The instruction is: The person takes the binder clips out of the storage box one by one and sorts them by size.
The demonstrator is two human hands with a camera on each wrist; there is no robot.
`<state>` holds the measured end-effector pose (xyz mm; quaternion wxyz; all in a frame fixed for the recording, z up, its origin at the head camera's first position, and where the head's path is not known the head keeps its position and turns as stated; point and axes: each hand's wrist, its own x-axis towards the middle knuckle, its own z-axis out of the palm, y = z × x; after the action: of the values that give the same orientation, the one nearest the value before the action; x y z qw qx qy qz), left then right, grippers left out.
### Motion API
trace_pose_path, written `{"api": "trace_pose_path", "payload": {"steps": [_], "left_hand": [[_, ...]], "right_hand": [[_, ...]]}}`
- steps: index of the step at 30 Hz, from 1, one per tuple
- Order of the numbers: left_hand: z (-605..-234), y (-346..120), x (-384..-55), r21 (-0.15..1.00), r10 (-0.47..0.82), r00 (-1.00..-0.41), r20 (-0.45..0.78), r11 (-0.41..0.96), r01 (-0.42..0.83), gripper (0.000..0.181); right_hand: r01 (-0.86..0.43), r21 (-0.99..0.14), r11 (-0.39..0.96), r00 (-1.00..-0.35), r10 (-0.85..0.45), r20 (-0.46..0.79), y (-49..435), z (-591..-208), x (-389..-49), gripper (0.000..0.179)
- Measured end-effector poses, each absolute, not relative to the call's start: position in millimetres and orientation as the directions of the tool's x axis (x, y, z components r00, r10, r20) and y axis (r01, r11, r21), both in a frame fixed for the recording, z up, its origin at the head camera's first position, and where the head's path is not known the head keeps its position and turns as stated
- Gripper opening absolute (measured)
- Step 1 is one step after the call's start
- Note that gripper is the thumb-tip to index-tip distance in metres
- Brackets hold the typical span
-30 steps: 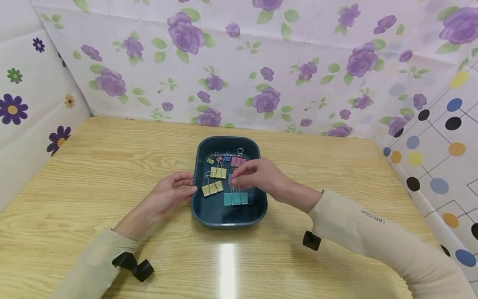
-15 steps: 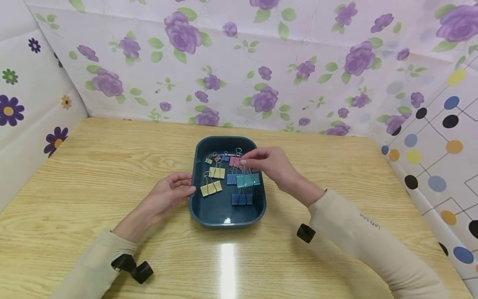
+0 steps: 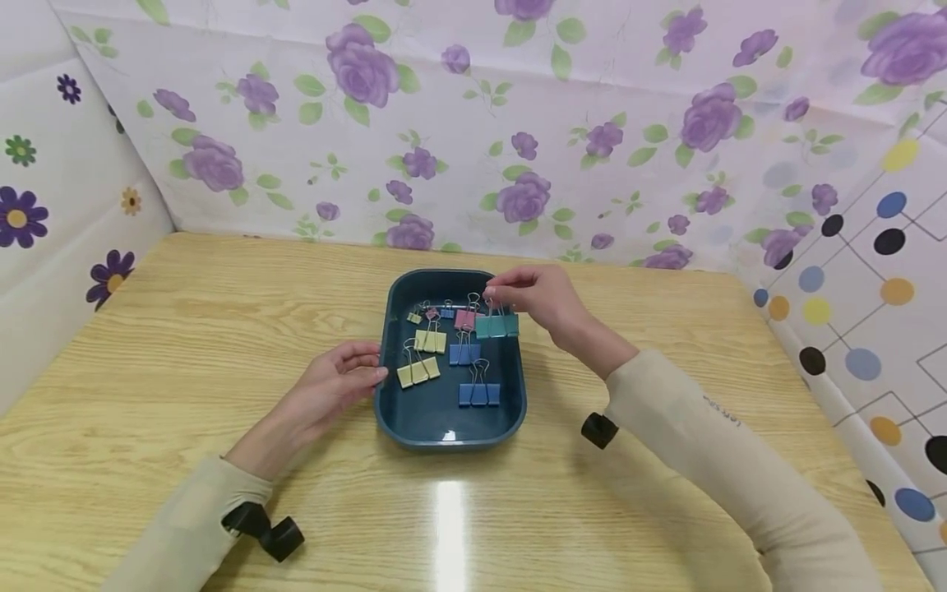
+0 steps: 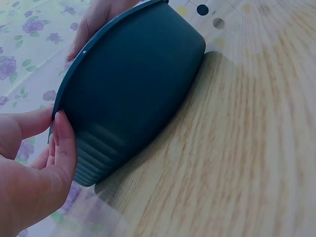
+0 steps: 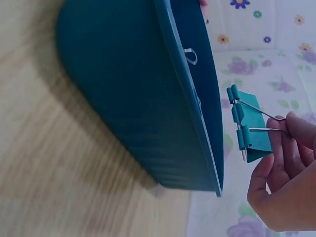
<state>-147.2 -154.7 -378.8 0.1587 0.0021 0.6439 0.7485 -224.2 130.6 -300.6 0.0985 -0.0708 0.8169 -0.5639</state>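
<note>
My right hand (image 3: 543, 300) pinches the wire handles of a teal binder clip (image 3: 497, 326) between thumb and fingers. In the right wrist view the teal binder clip (image 5: 250, 123) is held up above the tray's rim. My left hand (image 3: 339, 378) grips the left rim of a dark teal plastic tray (image 3: 422, 432); the left wrist view has its thumb and fingers at that rim. Inside the tray lie two blue binder clips (image 3: 479, 395), a pink one (image 3: 468, 319), two yellow ones (image 3: 418, 372) and several tiny ones (image 3: 447, 312) at the back.
The tray stands on a wood-grain table (image 3: 296, 288). Behind it hangs a floral cloth (image 3: 459, 123), with a dotted cloth (image 3: 873, 329) at the right and a flowered one (image 3: 66, 205) at the left. Black wrist mounts (image 3: 266, 533) sit on both sleeves.
My right hand has lifted the teal binder clip from the tray's front and carried it toward the back right, uncovering the blue clips. The left hand stays at the rim.
</note>
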Motion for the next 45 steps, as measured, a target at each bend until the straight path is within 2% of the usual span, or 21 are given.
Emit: {"api": "trace_pose_path", "payload": {"steps": [21, 25, 33, 45], "left_hand": [[-377, -154, -146, 0.962, 0.251, -0.949, -0.189, -0.148, -0.231, 0.044], [-377, -154, -147, 0.962, 0.257, -0.950, -0.178, -0.158, -0.223, 0.044], [-379, -155, -145, 0.964, 0.249, -0.949, -0.195, -0.131, -0.232, 0.047], [-380, -156, -146, 0.963, 0.246, -0.950, -0.192, -0.137, -0.230, 0.046]], "right_hand": [[-0.017, -0.969, 0.246, -0.989, -0.145, -0.019, 168, -304, -267, 0.026], [-0.016, -0.964, 0.264, -0.994, -0.110, -0.013, 175, -310, -274, 0.024], [0.048, -0.938, 0.343, -0.994, -0.079, -0.080, 185, -335, -283, 0.023], [0.059, -0.939, 0.339, -0.994, -0.062, -0.085, 198, -356, -287, 0.028]]}}
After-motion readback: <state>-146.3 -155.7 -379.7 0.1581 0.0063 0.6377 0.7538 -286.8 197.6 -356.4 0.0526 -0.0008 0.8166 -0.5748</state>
